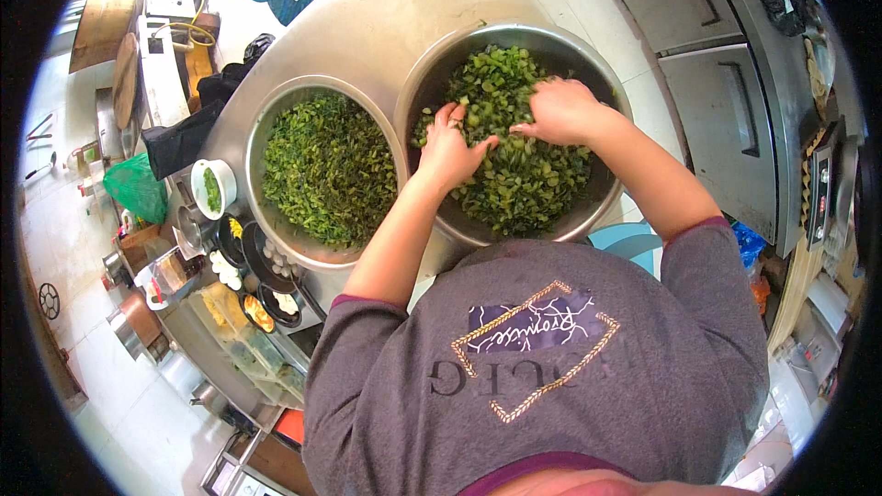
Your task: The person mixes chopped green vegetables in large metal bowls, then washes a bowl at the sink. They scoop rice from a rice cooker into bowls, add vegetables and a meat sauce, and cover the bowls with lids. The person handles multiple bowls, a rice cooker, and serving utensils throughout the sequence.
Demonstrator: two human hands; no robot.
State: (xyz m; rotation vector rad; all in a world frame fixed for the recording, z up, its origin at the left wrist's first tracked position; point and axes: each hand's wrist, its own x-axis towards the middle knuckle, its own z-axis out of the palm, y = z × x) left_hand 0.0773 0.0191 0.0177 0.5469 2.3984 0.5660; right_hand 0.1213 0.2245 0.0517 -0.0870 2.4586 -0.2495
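Note:
Chopped leafy greens [524, 186] fill much of a large stainless steel bowl [613, 200] right in front of me. Both of my hands are inside this bowl. My left hand [451, 148] rests among the greens at the left side, its fingers spread and partly hidden by them. Across from it, my right hand [561, 110] dips its curled fingertips into the greens; whether it grips any cannot be told. A second steel bowl [251, 179], close by on the left, holds more finely chopped greens [324, 172], and neither hand touches it.
Both bowls stand on a steel table [358, 21]. To the left are a white tub [224, 179] with greens, several small black bowls of food, a black pan [258, 269] and a green plastic bag [138, 186]. A steel refrigerator [723, 96] stands at the right, beyond the table's edge.

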